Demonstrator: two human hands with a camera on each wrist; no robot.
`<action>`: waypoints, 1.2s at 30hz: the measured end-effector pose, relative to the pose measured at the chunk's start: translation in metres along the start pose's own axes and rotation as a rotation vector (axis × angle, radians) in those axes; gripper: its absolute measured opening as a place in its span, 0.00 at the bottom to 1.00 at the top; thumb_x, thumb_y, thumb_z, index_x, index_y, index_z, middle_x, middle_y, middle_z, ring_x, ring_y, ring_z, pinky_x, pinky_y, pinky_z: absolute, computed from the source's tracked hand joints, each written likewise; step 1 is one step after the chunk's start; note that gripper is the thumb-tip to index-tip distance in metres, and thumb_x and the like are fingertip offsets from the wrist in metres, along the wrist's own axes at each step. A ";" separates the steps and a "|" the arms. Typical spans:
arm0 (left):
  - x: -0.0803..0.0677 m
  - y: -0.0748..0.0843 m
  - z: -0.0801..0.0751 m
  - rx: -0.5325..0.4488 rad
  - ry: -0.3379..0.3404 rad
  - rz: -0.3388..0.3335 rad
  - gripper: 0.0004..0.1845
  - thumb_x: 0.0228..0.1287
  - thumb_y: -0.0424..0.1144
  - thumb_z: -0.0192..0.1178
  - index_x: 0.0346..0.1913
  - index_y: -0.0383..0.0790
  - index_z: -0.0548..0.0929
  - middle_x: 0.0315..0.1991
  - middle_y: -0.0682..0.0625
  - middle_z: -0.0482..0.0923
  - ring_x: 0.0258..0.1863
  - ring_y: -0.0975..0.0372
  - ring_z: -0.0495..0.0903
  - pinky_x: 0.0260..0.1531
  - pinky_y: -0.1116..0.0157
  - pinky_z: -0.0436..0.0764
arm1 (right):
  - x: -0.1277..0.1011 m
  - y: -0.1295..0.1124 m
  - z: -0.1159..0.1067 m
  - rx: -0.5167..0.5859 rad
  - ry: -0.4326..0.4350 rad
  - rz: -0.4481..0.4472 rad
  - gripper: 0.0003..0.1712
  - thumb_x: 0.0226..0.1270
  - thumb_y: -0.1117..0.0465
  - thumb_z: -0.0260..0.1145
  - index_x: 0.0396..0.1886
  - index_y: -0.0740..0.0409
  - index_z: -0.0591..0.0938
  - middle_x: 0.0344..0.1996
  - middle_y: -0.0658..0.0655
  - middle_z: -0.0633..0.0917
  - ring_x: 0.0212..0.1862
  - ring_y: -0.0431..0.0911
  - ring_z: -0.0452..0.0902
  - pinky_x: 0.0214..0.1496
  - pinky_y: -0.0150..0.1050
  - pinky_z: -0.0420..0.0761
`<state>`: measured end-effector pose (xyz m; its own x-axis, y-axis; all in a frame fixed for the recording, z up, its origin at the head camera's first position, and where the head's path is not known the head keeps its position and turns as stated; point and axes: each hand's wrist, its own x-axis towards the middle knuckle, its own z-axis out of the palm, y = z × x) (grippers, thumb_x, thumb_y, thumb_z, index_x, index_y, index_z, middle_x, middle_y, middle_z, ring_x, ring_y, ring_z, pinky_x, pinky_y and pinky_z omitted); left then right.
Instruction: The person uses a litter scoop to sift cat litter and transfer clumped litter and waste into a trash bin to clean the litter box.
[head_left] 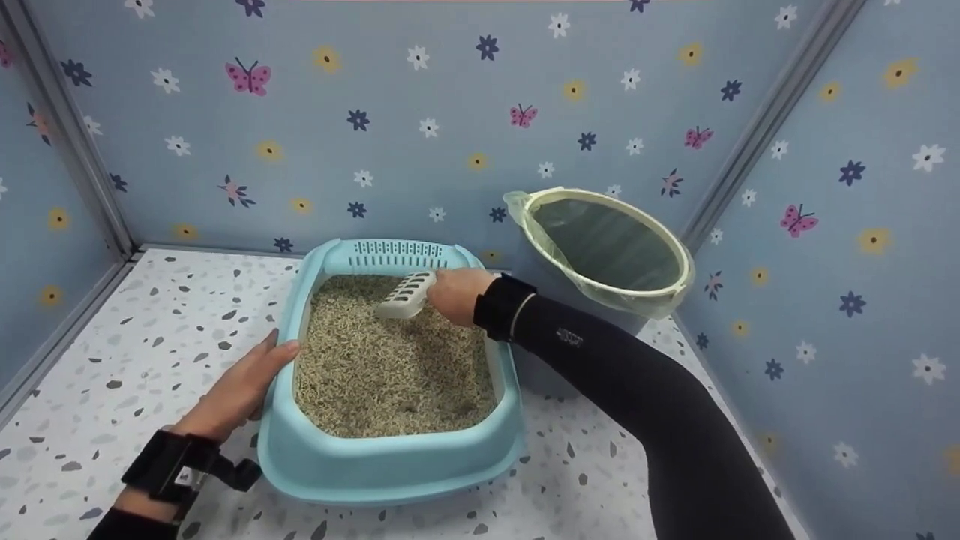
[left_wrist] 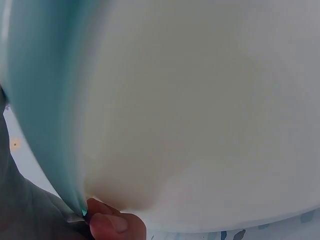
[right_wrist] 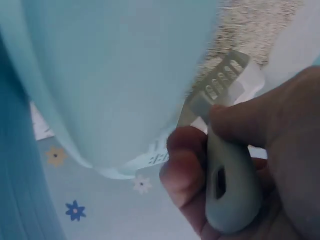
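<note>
A light blue litter box full of grainy cat litter stands on the speckled surface. My left hand grips its left rim, thumb on top and fingers beneath; in the left wrist view the fingertips curl under the edge against the pale wall. Over the far part of the litter, my right hand holds a pale slotted litter scoop by the handle. The right wrist view shows thumb and fingers wrapped around that handle, the slotted head pointing away over the litter.
To the right of the box stands a tall bin with a pale rim and a thin translucent bag folded over it. My right forearm passes in front of the bin. Flower-patterned walls enclose the speckled surface behind and on both sides.
</note>
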<state>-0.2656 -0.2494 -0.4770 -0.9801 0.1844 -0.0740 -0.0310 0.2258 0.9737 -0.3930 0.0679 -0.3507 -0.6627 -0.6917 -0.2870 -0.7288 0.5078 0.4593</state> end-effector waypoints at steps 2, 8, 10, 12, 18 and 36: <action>0.000 0.000 0.000 0.000 0.000 0.003 0.47 0.88 0.64 0.46 0.93 0.48 0.39 0.35 0.40 0.81 0.19 0.61 0.75 0.17 0.65 0.75 | 0.003 0.001 0.000 -0.016 -0.030 -0.019 0.10 0.88 0.65 0.60 0.51 0.62 0.88 0.48 0.62 0.89 0.48 0.53 0.85 0.53 0.48 0.89; 0.000 -0.001 -0.001 -0.014 -0.001 0.026 0.47 0.89 0.63 0.46 0.93 0.47 0.36 0.56 0.27 0.80 0.42 0.48 0.89 0.29 0.56 0.89 | 0.012 0.003 -0.003 -0.107 -0.167 -0.087 0.13 0.89 0.64 0.59 0.36 0.57 0.80 0.29 0.52 0.75 0.30 0.45 0.64 0.35 0.39 0.70; 0.000 -0.001 -0.001 -0.028 -0.006 0.030 0.47 0.89 0.62 0.45 0.93 0.48 0.36 0.58 0.25 0.79 0.47 0.44 0.90 0.33 0.53 0.91 | 0.013 0.004 -0.003 -0.143 -0.179 -0.085 0.15 0.90 0.63 0.59 0.34 0.56 0.78 0.27 0.51 0.72 0.28 0.44 0.62 0.33 0.38 0.67; 0.000 -0.001 -0.001 -0.033 -0.006 0.023 0.46 0.89 0.63 0.46 0.93 0.49 0.37 0.55 0.26 0.81 0.46 0.43 0.91 0.33 0.51 0.92 | 0.013 0.005 -0.001 -0.164 -0.152 -0.066 0.16 0.90 0.62 0.60 0.33 0.55 0.78 0.25 0.50 0.72 0.27 0.43 0.62 0.31 0.38 0.71; 0.000 -0.001 -0.001 -0.022 0.005 0.013 0.46 0.89 0.63 0.47 0.93 0.49 0.38 0.47 0.33 0.83 0.38 0.49 0.91 0.30 0.54 0.91 | 0.015 0.010 0.006 -0.198 -0.069 0.010 0.19 0.90 0.63 0.60 0.29 0.54 0.76 0.25 0.51 0.74 0.26 0.42 0.63 0.30 0.40 0.81; -0.002 0.001 -0.001 -0.014 0.003 -0.020 0.49 0.87 0.66 0.47 0.93 0.49 0.36 0.66 0.23 0.76 0.51 0.44 0.89 0.40 0.51 0.93 | 0.015 0.018 0.018 -0.149 -0.099 0.178 0.21 0.88 0.57 0.63 0.27 0.52 0.74 0.23 0.51 0.73 0.25 0.43 0.64 0.27 0.42 0.80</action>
<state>-0.2641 -0.2504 -0.4757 -0.9798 0.1769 -0.0930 -0.0536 0.2157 0.9750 -0.4189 0.0758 -0.3623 -0.7977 -0.5403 -0.2679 -0.5702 0.5307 0.6271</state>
